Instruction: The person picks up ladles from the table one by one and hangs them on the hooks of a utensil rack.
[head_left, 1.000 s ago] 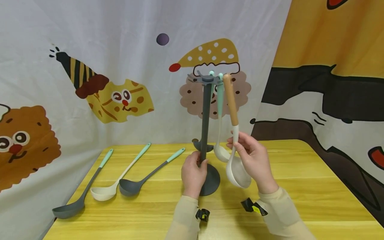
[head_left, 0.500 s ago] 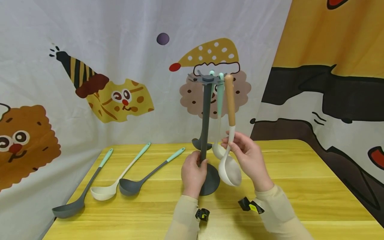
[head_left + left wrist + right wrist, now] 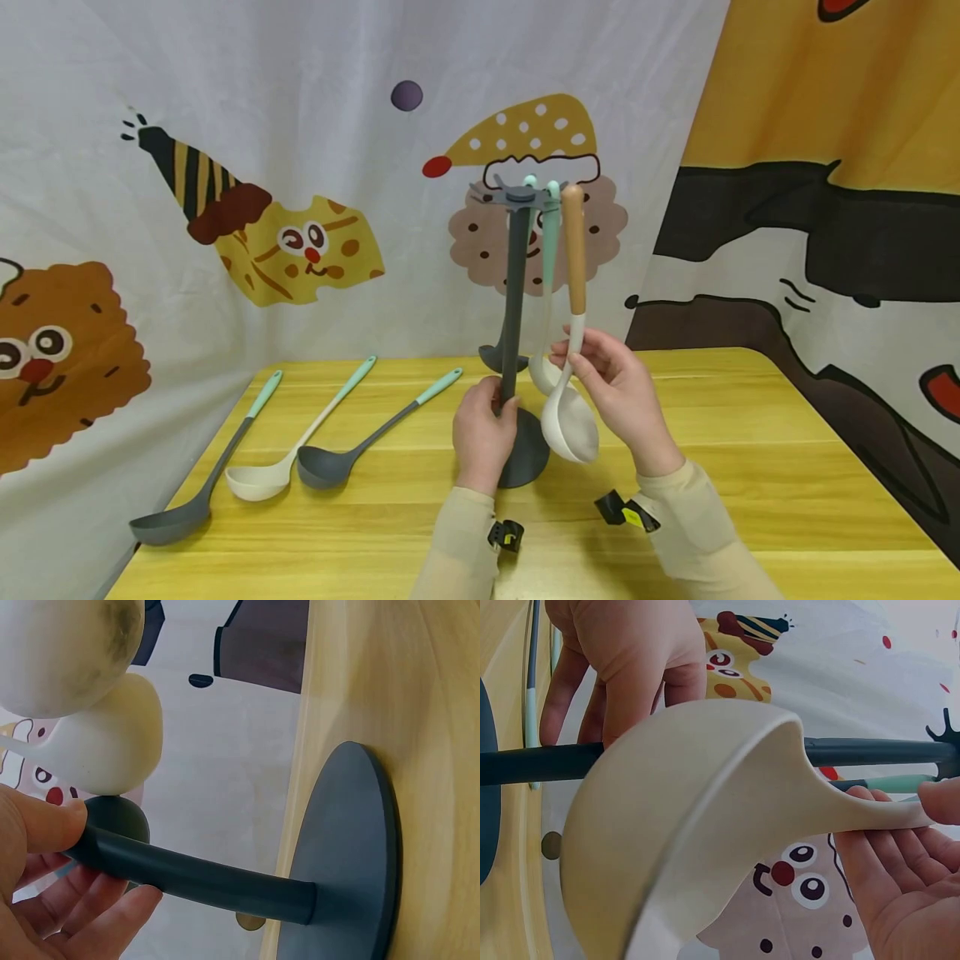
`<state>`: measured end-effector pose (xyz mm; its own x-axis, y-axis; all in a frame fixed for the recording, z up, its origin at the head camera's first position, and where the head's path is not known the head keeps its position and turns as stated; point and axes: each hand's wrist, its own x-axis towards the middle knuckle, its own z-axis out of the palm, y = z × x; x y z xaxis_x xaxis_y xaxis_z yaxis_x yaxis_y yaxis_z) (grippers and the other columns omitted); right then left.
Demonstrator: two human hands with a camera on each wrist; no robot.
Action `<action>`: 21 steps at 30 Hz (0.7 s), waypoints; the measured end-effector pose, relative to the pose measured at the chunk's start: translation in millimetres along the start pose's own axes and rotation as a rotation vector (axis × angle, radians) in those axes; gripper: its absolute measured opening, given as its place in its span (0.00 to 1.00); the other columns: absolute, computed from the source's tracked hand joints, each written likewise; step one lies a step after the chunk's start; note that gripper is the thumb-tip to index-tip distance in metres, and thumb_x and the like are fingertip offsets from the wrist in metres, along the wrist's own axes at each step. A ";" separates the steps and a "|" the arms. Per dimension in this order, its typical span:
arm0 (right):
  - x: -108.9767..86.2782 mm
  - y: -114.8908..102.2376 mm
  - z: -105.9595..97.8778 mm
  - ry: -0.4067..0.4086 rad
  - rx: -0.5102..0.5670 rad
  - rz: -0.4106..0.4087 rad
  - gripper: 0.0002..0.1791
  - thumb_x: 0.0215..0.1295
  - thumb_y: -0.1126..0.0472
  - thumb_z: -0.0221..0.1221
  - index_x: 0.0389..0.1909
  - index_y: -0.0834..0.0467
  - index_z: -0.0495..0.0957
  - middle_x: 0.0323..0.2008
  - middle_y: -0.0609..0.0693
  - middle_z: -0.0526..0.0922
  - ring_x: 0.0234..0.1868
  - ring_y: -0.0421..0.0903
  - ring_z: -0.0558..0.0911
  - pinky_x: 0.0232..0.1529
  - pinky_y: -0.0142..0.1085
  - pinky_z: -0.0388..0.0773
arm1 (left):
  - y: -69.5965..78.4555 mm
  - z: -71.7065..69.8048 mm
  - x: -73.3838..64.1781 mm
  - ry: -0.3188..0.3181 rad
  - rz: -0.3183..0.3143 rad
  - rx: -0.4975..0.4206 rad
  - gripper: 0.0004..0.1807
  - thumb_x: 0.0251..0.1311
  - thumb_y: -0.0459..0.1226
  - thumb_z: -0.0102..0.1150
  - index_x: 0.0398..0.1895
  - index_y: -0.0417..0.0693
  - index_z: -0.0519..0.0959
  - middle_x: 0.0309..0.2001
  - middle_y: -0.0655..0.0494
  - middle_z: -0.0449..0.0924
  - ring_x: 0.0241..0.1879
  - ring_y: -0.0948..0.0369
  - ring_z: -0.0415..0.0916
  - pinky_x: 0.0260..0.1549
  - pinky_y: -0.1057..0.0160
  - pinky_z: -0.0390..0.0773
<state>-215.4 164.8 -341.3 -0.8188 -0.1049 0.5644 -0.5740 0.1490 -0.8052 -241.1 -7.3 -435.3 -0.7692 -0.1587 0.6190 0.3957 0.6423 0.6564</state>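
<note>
My left hand (image 3: 483, 433) grips the lower pole of a dark grey utensil stand (image 3: 514, 292), just above its round base (image 3: 341, 855). In my right hand (image 3: 621, 396) a white ladle (image 3: 570, 425) with a wooden handle is pinched by its neck. The ladle is nearly upright, bowl down, its handle top beside the stand's hook ring (image 3: 517, 197) at the right. Behind it hangs a cream ladle (image 3: 550, 250) with a mint handle. Further back hangs a dark grey ladle (image 3: 492, 357), partly hidden by the pole. In the right wrist view the white bowl (image 3: 660, 817) overlaps the pole.
Three mint-handled ladles lie on the wooden table (image 3: 750, 475) at the left: a dark grey one (image 3: 176, 523) outermost, a cream one (image 3: 258, 482) in the middle and another grey one (image 3: 326, 468) nearest the stand. A cartoon-print curtain (image 3: 300, 125) closes off the back.
My right hand has brought the white ladle left, closer to the pole, and its handle stands straighter. The hanging ladles have shifted slightly left. My left hand stays on the pole.
</note>
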 end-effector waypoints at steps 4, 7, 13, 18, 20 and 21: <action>0.3 0.3 -1.1 -0.018 0.005 -0.004 0.19 0.71 0.72 0.55 0.62 0.69 0.72 0.48 0.65 0.82 0.46 0.42 0.85 0.51 0.32 0.78 | 1.0 -0.3 0.2 -0.006 0.006 0.015 0.10 0.51 0.34 0.75 0.35 0.47 0.82 0.28 0.55 0.79 0.29 0.57 0.78 0.30 0.57 0.78; 0.1 0.1 -1.8 -0.039 0.009 -0.007 0.20 0.72 0.71 0.55 0.63 0.69 0.71 0.49 0.65 0.81 0.47 0.43 0.85 0.52 0.31 0.78 | 1.5 -0.9 0.2 -0.012 0.006 0.021 0.10 0.51 0.34 0.75 0.35 0.46 0.83 0.28 0.55 0.78 0.28 0.57 0.77 0.29 0.57 0.77; -1.6 0.5 -3.9 -0.080 -0.030 -0.004 0.22 0.72 0.70 0.54 0.66 0.66 0.69 0.54 0.62 0.81 0.52 0.43 0.82 0.55 0.32 0.75 | 1.9 -2.0 0.5 -0.025 0.003 0.014 0.09 0.52 0.34 0.74 0.35 0.46 0.83 0.29 0.55 0.79 0.29 0.57 0.77 0.30 0.57 0.78; -4.7 2.9 -6.8 -0.104 -0.106 -0.001 0.24 0.73 0.68 0.55 0.68 0.61 0.69 0.60 0.56 0.78 0.59 0.47 0.77 0.64 0.53 0.65 | 1.7 -2.8 0.4 -0.037 0.000 0.008 0.08 0.54 0.35 0.73 0.35 0.47 0.83 0.29 0.55 0.79 0.30 0.57 0.77 0.30 0.57 0.78; -6.3 4.6 -8.5 -0.115 -0.141 -0.003 0.25 0.73 0.67 0.55 0.69 0.59 0.69 0.63 0.55 0.76 0.63 0.50 0.74 0.65 0.61 0.60 | 1.9 -3.1 0.3 -0.042 -0.002 0.006 0.08 0.54 0.35 0.73 0.36 0.47 0.83 0.29 0.55 0.79 0.30 0.57 0.77 0.30 0.57 0.78; -7.1 5.9 -9.6 -0.120 -0.167 -0.001 0.25 0.73 0.66 0.55 0.70 0.58 0.68 0.64 0.55 0.75 0.64 0.52 0.73 0.65 0.63 0.58 | 2.0 -3.2 0.2 -0.044 -0.003 0.005 0.08 0.54 0.35 0.73 0.36 0.46 0.83 0.30 0.55 0.79 0.30 0.57 0.77 0.30 0.57 0.78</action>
<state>-213.0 175.9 -348.2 -0.8181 -0.2198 0.5314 -0.5750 0.3085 -0.7577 -238.9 -8.4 -432.4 -0.7917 -0.1273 0.5975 0.3914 0.6453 0.6560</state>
